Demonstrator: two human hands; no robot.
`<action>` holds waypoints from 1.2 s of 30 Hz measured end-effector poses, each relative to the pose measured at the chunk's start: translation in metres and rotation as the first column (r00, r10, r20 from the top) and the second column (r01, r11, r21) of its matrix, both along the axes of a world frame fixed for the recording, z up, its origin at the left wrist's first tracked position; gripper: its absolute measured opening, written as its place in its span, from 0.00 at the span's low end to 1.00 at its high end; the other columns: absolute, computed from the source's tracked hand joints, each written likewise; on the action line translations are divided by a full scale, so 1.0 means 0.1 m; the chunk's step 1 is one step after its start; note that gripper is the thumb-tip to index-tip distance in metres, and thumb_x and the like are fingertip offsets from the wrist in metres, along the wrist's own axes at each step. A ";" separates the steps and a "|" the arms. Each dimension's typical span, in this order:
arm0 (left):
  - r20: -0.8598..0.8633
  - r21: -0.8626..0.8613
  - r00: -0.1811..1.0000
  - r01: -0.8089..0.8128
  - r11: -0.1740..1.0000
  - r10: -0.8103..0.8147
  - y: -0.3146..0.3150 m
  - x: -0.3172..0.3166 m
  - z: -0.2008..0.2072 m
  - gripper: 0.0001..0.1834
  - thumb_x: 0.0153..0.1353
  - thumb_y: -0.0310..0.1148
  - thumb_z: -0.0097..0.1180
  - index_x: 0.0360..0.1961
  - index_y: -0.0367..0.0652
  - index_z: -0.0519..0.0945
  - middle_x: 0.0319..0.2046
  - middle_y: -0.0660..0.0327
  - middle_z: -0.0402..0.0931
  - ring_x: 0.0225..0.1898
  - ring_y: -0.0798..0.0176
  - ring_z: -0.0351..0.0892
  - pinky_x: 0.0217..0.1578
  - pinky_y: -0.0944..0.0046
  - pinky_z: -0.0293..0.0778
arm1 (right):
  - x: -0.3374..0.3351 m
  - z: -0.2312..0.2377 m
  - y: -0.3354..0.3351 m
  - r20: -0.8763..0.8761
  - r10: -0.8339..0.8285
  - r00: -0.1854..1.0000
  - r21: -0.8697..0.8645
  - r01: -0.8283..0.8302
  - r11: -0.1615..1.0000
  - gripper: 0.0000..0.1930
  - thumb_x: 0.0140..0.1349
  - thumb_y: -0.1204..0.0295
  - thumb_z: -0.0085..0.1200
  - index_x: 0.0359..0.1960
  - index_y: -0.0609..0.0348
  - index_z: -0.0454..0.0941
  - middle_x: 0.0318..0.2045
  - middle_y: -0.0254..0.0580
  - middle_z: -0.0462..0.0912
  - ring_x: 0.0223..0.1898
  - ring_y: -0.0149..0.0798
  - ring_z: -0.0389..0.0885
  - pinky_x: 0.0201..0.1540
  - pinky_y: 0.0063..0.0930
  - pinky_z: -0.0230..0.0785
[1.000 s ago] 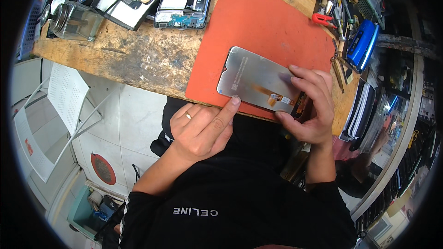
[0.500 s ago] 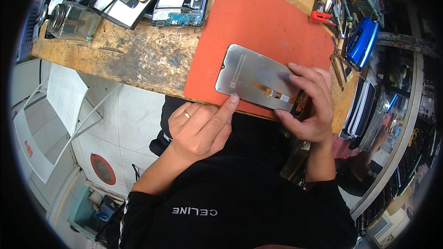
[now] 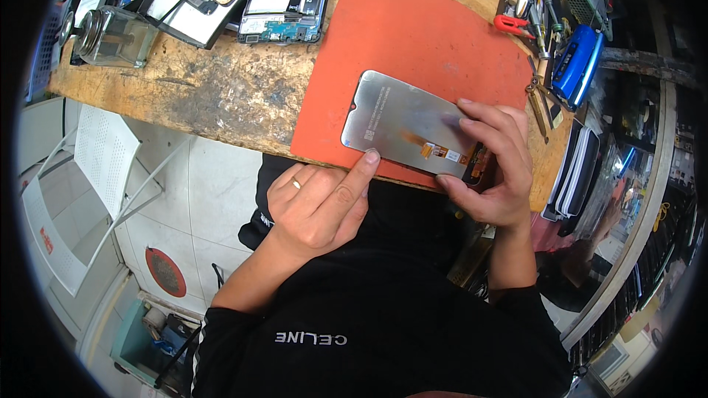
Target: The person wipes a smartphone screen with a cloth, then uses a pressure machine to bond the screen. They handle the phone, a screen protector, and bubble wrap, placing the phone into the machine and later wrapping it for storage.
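Observation:
A phone screen lies back-side up on an orange-red mat, its silvery back showing a short flex cable near the right end. My right hand grips that right end, fingers over the far edge and thumb at the near edge. With the index finger stretched out, my left hand touches the screen's near edge toward the left. Its other fingers are loosely curled, and I see nothing held in them. A ring is on one finger.
An opened phone and other phone parts lie at the back left, beside a glass jar. Tools, including a red-handled one, and a blue cylindrical object sit at the right. The worn wooden bench edge runs in front.
The view has shifted very slightly. Both hands and the phone screen keep their places relative to each other.

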State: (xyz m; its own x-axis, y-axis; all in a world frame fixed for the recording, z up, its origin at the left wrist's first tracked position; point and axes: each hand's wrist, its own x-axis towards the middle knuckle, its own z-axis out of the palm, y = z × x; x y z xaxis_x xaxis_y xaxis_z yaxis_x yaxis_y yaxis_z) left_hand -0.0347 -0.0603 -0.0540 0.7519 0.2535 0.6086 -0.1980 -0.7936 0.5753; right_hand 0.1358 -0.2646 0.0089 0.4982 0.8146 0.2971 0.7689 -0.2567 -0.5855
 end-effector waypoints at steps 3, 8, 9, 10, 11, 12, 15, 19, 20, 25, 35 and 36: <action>-0.005 0.000 1.000 -0.001 1.000 0.001 0.00 0.00 0.01 0.27 0.45 0.18 0.64 0.51 0.37 0.90 0.25 0.64 0.77 0.23 0.66 0.76 0.26 0.66 0.72 | 0.00 0.00 0.00 -0.005 0.001 1.000 0.005 -0.001 1.000 0.33 0.42 0.70 0.77 0.55 0.62 0.83 0.57 0.53 0.84 0.51 0.50 0.78 0.54 0.42 0.69; -0.024 0.008 1.000 -0.003 1.000 0.003 0.00 -0.01 0.02 0.27 0.45 0.18 0.64 0.51 0.37 0.90 0.24 0.64 0.76 0.23 0.66 0.76 0.26 0.66 0.72 | 0.00 0.00 0.00 0.002 -0.005 1.000 -0.008 0.005 1.000 0.33 0.42 0.70 0.77 0.55 0.62 0.83 0.57 0.52 0.84 0.51 0.50 0.78 0.55 0.42 0.69; -0.024 0.008 1.000 -0.002 1.000 0.002 0.00 0.00 0.02 0.27 0.45 0.18 0.64 0.51 0.37 0.90 0.24 0.65 0.76 0.23 0.66 0.76 0.26 0.66 0.72 | 0.00 0.00 0.01 -0.005 -0.002 1.000 -0.002 0.002 1.000 0.33 0.42 0.70 0.77 0.55 0.62 0.83 0.57 0.52 0.84 0.51 0.50 0.78 0.55 0.42 0.69; -0.023 0.008 1.000 -0.001 1.000 0.001 0.00 0.00 0.03 0.26 0.45 0.18 0.64 0.50 0.37 0.90 0.24 0.65 0.75 0.23 0.66 0.75 0.26 0.66 0.72 | 0.00 0.00 0.01 -0.008 -0.002 1.000 0.000 0.002 1.000 0.33 0.41 0.70 0.77 0.55 0.62 0.83 0.58 0.52 0.84 0.50 0.51 0.78 0.55 0.42 0.69; -0.024 0.002 1.000 -0.007 1.000 0.007 0.00 0.00 0.03 0.26 0.45 0.18 0.64 0.50 0.37 0.90 0.24 0.65 0.75 0.22 0.66 0.75 0.26 0.66 0.72 | 0.00 0.00 0.01 -0.010 -0.003 1.000 0.004 0.003 1.000 0.34 0.41 0.70 0.77 0.55 0.62 0.83 0.58 0.52 0.84 0.50 0.51 0.78 0.55 0.42 0.69; -0.017 0.002 1.000 0.000 1.000 0.000 0.00 0.00 0.04 0.25 0.46 0.19 0.64 0.49 0.37 0.90 0.23 0.65 0.75 0.22 0.65 0.75 0.26 0.66 0.71 | 0.00 0.00 0.01 -0.012 -0.003 1.000 0.003 0.003 1.000 0.34 0.41 0.71 0.77 0.55 0.62 0.83 0.58 0.52 0.84 0.50 0.51 0.78 0.55 0.42 0.69; -0.001 -0.003 1.000 -0.026 1.000 0.026 0.04 -0.02 0.07 0.22 0.47 0.20 0.63 0.47 0.37 0.90 0.23 0.65 0.75 0.22 0.65 0.73 0.25 0.67 0.71 | 0.00 0.00 0.01 -0.011 0.001 1.000 -0.002 -0.001 1.000 0.34 0.41 0.71 0.77 0.55 0.62 0.83 0.58 0.52 0.84 0.50 0.51 0.78 0.55 0.42 0.68; -0.011 0.045 0.993 -0.117 0.992 0.118 0.17 -0.06 0.13 0.18 0.49 0.23 0.63 0.44 0.38 0.91 0.22 0.66 0.74 0.22 0.64 0.71 0.25 0.67 0.69 | 0.00 0.01 0.01 -0.008 0.003 1.000 -0.010 -0.003 1.000 0.34 0.41 0.71 0.77 0.55 0.62 0.83 0.58 0.52 0.84 0.50 0.51 0.78 0.55 0.43 0.68; -0.026 0.056 0.989 -0.143 0.988 0.144 0.20 -0.05 0.13 0.18 0.49 0.24 0.63 0.43 0.38 0.91 0.22 0.67 0.74 0.23 0.64 0.70 0.25 0.67 0.68 | 0.00 0.01 0.01 -0.009 -0.002 1.000 -0.017 0.001 1.000 0.34 0.41 0.71 0.77 0.55 0.62 0.83 0.58 0.52 0.84 0.50 0.51 0.78 0.55 0.42 0.68; -0.013 0.100 0.992 -0.121 0.988 0.123 0.29 -0.02 0.10 0.20 0.47 0.25 0.62 0.44 0.41 0.92 0.22 0.68 0.72 0.23 0.65 0.67 0.25 0.67 0.67 | 0.00 0.02 0.01 -0.011 -0.002 1.000 -0.023 0.002 1.000 0.34 0.41 0.70 0.77 0.55 0.61 0.83 0.58 0.52 0.84 0.49 0.50 0.78 0.54 0.42 0.67; -0.069 0.111 0.995 -0.069 0.991 0.077 0.30 -0.05 0.11 0.20 0.47 0.26 0.63 0.44 0.42 0.92 0.23 0.68 0.69 0.24 0.64 0.66 0.25 0.66 0.64 | 0.02 0.02 0.01 -0.017 -0.002 1.000 -0.043 0.001 0.999 0.35 0.40 0.69 0.78 0.56 0.61 0.83 0.58 0.52 0.84 0.48 0.49 0.78 0.54 0.41 0.66; -0.064 0.100 0.996 -0.060 0.993 0.066 0.30 -0.05 0.12 0.19 0.49 0.25 0.63 0.45 0.41 0.92 0.22 0.67 0.70 0.25 0.63 0.66 0.26 0.65 0.64 | 0.02 0.02 0.01 -0.016 -0.001 1.000 -0.043 0.000 0.999 0.35 0.40 0.69 0.78 0.56 0.61 0.83 0.58 0.52 0.84 0.48 0.49 0.78 0.54 0.41 0.66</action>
State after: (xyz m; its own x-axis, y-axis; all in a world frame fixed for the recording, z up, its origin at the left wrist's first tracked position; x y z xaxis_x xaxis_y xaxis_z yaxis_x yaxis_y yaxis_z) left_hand -0.0397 -0.0300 -0.0419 0.7761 0.2434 0.5817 -0.1093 -0.8566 0.5043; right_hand 0.1375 -0.2635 0.0106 0.5033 0.8260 0.2538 0.7592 -0.2825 -0.5863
